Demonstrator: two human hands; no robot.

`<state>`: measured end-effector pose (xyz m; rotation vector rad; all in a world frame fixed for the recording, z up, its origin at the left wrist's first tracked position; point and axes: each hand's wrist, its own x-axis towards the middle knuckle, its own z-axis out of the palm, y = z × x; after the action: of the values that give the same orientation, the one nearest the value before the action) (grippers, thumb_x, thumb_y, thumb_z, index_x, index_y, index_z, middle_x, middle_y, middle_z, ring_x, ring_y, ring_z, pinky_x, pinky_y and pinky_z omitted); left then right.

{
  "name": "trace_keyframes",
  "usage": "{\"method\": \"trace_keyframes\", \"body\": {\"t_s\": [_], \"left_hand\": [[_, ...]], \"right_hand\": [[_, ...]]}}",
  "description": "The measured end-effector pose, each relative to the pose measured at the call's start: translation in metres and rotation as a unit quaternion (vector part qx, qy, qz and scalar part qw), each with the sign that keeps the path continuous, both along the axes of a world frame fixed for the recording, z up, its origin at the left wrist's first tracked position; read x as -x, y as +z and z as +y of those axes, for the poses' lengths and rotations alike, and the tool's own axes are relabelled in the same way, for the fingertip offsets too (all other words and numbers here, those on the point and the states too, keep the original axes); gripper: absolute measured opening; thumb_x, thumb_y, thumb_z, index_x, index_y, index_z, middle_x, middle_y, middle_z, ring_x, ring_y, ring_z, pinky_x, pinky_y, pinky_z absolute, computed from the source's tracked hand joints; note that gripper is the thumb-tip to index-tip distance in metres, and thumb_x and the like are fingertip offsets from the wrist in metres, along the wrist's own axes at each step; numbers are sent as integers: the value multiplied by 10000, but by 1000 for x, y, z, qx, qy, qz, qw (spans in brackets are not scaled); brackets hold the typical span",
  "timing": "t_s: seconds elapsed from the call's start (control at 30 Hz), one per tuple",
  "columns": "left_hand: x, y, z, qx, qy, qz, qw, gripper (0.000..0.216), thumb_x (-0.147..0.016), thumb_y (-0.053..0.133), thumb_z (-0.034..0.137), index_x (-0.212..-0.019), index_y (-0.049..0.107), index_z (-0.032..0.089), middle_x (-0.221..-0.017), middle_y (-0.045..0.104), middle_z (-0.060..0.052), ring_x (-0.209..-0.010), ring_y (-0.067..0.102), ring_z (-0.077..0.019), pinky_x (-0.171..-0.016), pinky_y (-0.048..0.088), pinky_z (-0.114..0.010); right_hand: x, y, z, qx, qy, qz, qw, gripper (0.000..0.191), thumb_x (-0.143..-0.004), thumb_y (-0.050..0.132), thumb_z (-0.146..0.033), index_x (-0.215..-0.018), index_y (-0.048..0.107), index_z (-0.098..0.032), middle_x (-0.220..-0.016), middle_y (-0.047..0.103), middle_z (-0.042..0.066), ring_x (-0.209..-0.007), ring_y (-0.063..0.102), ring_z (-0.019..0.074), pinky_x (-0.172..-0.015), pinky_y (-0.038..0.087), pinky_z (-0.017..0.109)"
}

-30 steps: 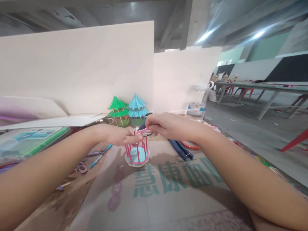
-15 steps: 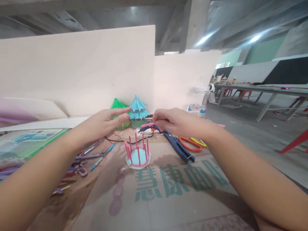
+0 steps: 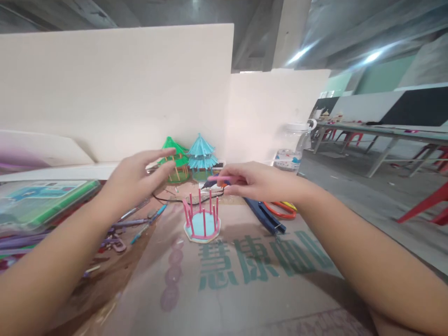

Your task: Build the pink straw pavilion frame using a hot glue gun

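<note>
My right hand (image 3: 250, 179) pinches a thin pink stick (image 3: 226, 178) held level above the cardboard. My left hand (image 3: 142, 179) hovers to the left, thumb and fingers apart and nothing between them. Below and between both hands stands a small model base (image 3: 203, 224), light blue with pink edging and several upright pink posts. Behind the pink stick lies a dark glue gun (image 3: 207, 184), partly covered by my right hand. A green pagoda model (image 3: 178, 161) and a blue pagoda model (image 3: 201, 154) stand at the back.
Printed cardboard (image 3: 224, 298) covers the work surface. A dark blue hand tool (image 3: 264, 217) and orange-handled scissors (image 3: 282, 212) lie by my right wrist. A water bottle (image 3: 290, 149) stands behind. Left are a plastic case (image 3: 45, 205), a blue pen (image 3: 149, 224) and scattered tools.
My left hand has drawn slightly left, away from the pagoda models. The pink stick now lies level and extends further back into my right hand's fingers. The view has shifted slightly.
</note>
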<state>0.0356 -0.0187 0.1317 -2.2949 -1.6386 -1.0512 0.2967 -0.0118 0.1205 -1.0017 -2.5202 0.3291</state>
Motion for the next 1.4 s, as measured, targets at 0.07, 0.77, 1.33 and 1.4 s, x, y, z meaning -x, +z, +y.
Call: {"method": "trace_keyframes", "body": {"t_s": [0.07,0.77,1.33,1.4], "left_hand": [[3,-15,8,45,-40,14,998,494,-874,467,533,-1219,655,235,-1251,684,-31,-1146,620,-263,-1006,475,-369],[17,-122,7,258,-280,24,924,980,-703,732,540,-1497,266,203,-1497,418,-142,-1372,397,-374,-1112,388,-490],[19,-130,16,217,-272,32,937,817,-728,702,504,-1410,390,180,-1461,467,-144,-1346,438,-350,-1124,372,-492],[19,-129,15,228,-261,30,938,812,-721,696,522,-1395,402,179,-1451,472,-148,-1339,441,-359,-1108,390,-492]], "right_hand": [[-3,0,3,37,21,-25,999,246,-895,544,-339,-980,682,-153,-874,675,40,-747,563,152,-643,376,238],[12,-87,-33,112,-113,-104,982,445,-767,720,-537,-1047,686,-193,-878,732,58,-767,652,218,-607,354,256],[23,-101,-26,150,-106,15,983,151,-918,510,-251,-808,582,-176,-775,621,19,-714,550,147,-637,376,243],[12,-89,-28,120,-107,67,985,153,-925,474,-248,-822,565,-182,-778,605,18,-716,538,147,-640,393,245]]}}
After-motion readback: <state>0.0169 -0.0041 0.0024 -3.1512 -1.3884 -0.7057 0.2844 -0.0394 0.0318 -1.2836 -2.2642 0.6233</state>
